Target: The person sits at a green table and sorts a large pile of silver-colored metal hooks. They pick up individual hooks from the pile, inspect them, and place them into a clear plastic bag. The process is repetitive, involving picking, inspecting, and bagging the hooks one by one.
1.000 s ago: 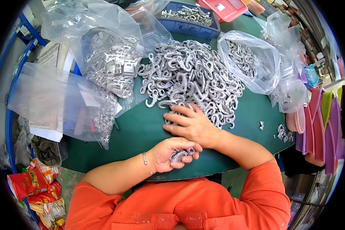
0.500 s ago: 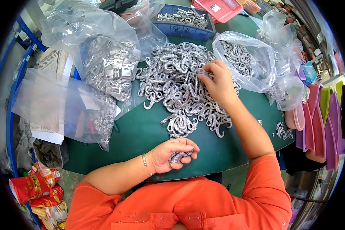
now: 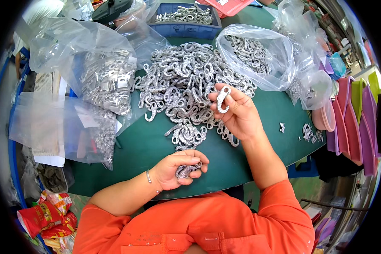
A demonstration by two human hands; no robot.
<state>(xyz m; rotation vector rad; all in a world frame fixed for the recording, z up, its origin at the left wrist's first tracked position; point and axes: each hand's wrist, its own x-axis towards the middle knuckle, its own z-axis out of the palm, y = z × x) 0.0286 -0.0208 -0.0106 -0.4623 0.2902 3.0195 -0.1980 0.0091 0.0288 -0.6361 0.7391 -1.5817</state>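
Observation:
A heap of silver textured metal hooks (image 3: 186,78), each with an eyelet at one end, lies on the green table. Over the heap's right front side, my right hand (image 3: 239,112) pinches one metal hook (image 3: 223,99) between thumb and fingers, its oval eye upward. Near the table's front edge, my left hand (image 3: 178,169) curls around a few more metal hooks (image 3: 186,170), partly hidden by the fingers.
Clear plastic bags (image 3: 108,76) of metal parts stand left of the heap; another open bag (image 3: 258,55) of hooks lies to its right. A blue bin (image 3: 184,29) of metal pieces is behind. Small bits (image 3: 311,133) lie at the right, beside pink and purple trays (image 3: 347,122).
My right hand has come back from the heap toward me and turned, now showing a hook in its fingers. My left hand keeps its hold on the hooks. The view has shifted slightly.

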